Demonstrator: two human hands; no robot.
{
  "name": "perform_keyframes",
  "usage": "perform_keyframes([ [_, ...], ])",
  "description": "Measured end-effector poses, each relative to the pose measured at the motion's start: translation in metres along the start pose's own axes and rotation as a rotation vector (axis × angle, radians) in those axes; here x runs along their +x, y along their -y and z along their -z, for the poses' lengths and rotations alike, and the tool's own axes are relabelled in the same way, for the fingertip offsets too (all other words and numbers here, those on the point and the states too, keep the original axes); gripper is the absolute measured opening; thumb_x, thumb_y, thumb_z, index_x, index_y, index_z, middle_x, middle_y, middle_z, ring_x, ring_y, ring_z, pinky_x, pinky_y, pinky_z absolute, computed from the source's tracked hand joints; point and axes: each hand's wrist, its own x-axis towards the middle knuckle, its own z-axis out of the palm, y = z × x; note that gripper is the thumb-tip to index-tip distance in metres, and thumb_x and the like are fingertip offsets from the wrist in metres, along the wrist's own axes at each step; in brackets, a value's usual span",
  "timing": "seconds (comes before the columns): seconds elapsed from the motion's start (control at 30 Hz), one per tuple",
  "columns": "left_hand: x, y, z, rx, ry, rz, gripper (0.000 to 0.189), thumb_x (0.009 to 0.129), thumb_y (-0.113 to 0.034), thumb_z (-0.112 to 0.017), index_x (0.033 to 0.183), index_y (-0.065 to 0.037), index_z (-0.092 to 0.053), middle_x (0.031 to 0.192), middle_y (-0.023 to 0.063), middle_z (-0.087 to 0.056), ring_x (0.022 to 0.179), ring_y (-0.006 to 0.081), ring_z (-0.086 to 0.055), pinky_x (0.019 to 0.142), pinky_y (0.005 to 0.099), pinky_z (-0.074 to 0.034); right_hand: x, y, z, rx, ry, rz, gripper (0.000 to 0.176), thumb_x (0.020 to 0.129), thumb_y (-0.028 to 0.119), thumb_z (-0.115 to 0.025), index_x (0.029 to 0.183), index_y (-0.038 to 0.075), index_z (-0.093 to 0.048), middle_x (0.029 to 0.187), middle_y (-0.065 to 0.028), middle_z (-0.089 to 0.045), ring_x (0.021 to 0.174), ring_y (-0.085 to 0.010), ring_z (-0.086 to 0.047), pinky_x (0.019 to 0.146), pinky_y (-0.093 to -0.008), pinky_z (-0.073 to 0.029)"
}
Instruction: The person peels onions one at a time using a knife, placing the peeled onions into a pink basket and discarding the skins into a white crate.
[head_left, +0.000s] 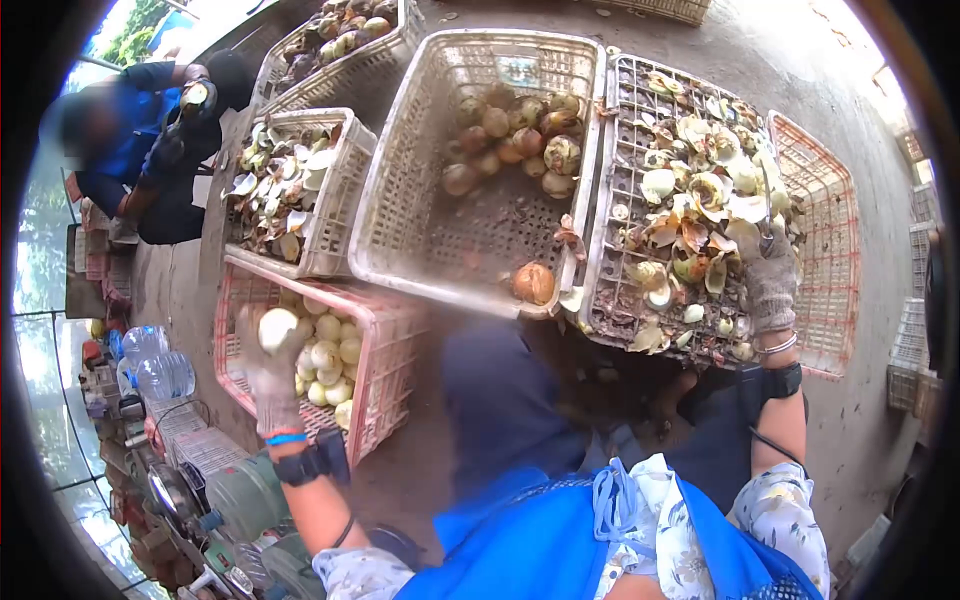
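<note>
My left hand (268, 358), in a pale knit glove, is closed round a peeled white onion (278, 330) over the left part of a pink crate (385, 345) of peeled onions. My right hand (768, 275), also gloved, is wrapped round a small knife (768, 205) above a crate heaped with onion skins and scraps (690, 220). Between my hands stands a big white crate (460, 285) with unpeeled onions (515, 140) toward its far end. One brown onion (533, 284) lies in its near right corner.
A co-worker in blue (150, 120) sits at the upper left, holding an onion. A smaller crate of peelings (325, 220) and another crate of onions (375, 60) stand at the far left. A red-white crate (835, 250) is at the right. Water bottles (165, 375) stand at the lower left.
</note>
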Motion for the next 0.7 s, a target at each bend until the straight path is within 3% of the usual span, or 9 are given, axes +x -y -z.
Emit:
perform_keyframes([
  [0.07, -0.006, 0.021, 0.003, 0.370, -0.019, 0.073, 0.072, 0.072, -0.008, -0.081, 0.131, 0.011, -0.044, 0.129, 0.0224, -0.050, 0.119, 0.0277, -0.051, 0.098, 0.0340, -0.045, 0.008, -0.028, -0.003, 0.127, -0.035, 0.148, 0.036, 0.087, 0.013, -0.065, 0.119, -0.003, -0.056, 0.101, -0.0100, -0.068, 0.088, -0.0155, -0.064, 0.079, -0.0311, -0.050],
  [0.13, 0.006, 0.029, -0.017, 0.114, 0.010, 0.131, 0.071, 0.071, -0.006, -0.081, 0.130, 0.010, -0.047, 0.127, 0.0206, -0.053, 0.116, 0.0252, -0.053, 0.097, 0.0326, -0.045, 0.005, -0.011, -0.001, -0.122, -0.041, 0.210, 0.036, 0.086, 0.011, -0.066, 0.119, -0.001, -0.056, 0.106, -0.0116, -0.066, 0.093, -0.0169, -0.063, 0.081, -0.0303, -0.050],
  [0.27, 0.067, -0.032, -0.130, -0.267, 0.415, -0.035, 0.049, 0.075, -0.010, -0.076, 0.120, 0.002, -0.060, 0.103, 0.0104, -0.066, 0.092, 0.0155, -0.062, 0.082, 0.0268, -0.051, -0.004, 0.008, -0.011, 0.113, 0.081, 0.171, 0.032, 0.087, 0.005, -0.063, 0.119, 0.002, -0.058, 0.116, -0.0145, -0.060, 0.102, -0.0223, -0.060, 0.089, -0.0310, -0.048],
  [0.3, 0.085, -0.048, -0.167, -0.151, 0.467, -0.158, 0.048, 0.076, -0.013, -0.075, 0.119, 0.002, -0.060, 0.102, 0.0105, -0.067, 0.091, 0.0161, -0.062, 0.083, 0.0271, -0.051, -0.001, 0.010, -0.014, -0.021, 0.043, 0.499, 0.032, 0.088, 0.005, -0.060, 0.120, 0.001, -0.058, 0.120, -0.0146, -0.057, 0.109, -0.0231, -0.057, 0.092, -0.0315, -0.047],
  [0.47, 0.157, -0.060, -0.356, 0.090, 0.684, -0.225, 0.054, 0.072, -0.026, -0.078, 0.116, 0.000, -0.062, 0.104, 0.0138, -0.069, 0.093, 0.0214, -0.064, 0.086, 0.0325, -0.050, -0.002, 0.028, -0.015, -0.065, 0.079, 0.287, 0.042, 0.087, 0.004, -0.060, 0.129, 0.001, -0.055, 0.127, -0.0149, -0.055, 0.120, -0.0280, -0.052, 0.102, -0.0359, -0.040],
  [0.5, 0.163, -0.054, -0.381, 0.097, 0.666, -0.185, 0.056, 0.071, -0.032, -0.078, 0.115, -0.001, -0.063, 0.107, 0.0181, -0.068, 0.098, 0.0296, -0.065, 0.088, 0.0368, -0.049, 0.002, 0.017, -0.012, -0.142, 0.069, 0.319, 0.043, 0.087, 0.003, -0.059, 0.129, 0.000, -0.055, 0.128, -0.0153, -0.055, 0.120, -0.0272, -0.052, 0.103, -0.0359, -0.039],
  [0.53, 0.164, -0.045, -0.404, 0.369, 0.564, -0.248, 0.042, 0.078, -0.030, -0.055, 0.110, -0.004, -0.065, 0.105, 0.0253, -0.065, 0.103, 0.0428, -0.060, 0.088, 0.0476, -0.049, 0.004, 0.007, -0.009, -0.224, 0.058, 0.347, 0.043, 0.086, 0.002, -0.059, 0.129, -0.001, -0.055, 0.130, -0.0157, -0.054, 0.121, -0.0264, -0.051, 0.104, -0.0360, -0.039],
  [0.6, 0.172, -0.019, -0.445, 0.487, 0.633, -0.119, 0.059, 0.072, -0.040, -0.070, 0.115, -0.001, -0.061, 0.113, 0.0260, -0.063, 0.110, 0.0411, -0.057, 0.094, 0.0439, -0.047, 0.004, -0.001, -0.006, -0.250, 0.093, 0.213, 0.045, 0.086, 0.001, -0.058, 0.131, -0.002, -0.052, 0.132, -0.0160, -0.054, 0.123, -0.0249, -0.050, 0.105, -0.0363, -0.039],
  [0.7, 0.175, 0.005, -0.473, 0.627, 0.736, -0.094, 0.057, 0.073, -0.038, -0.069, 0.115, -0.001, -0.059, 0.113, 0.0265, -0.062, 0.109, 0.0407, -0.059, 0.093, 0.0441, -0.048, 0.007, -0.017, -0.009, -0.027, 0.073, 0.053, 0.052, 0.087, 0.002, -0.057, 0.137, -0.003, -0.043, 0.131, -0.0159, -0.054, 0.124, -0.0262, -0.050, 0.108, -0.0400, -0.038],
])
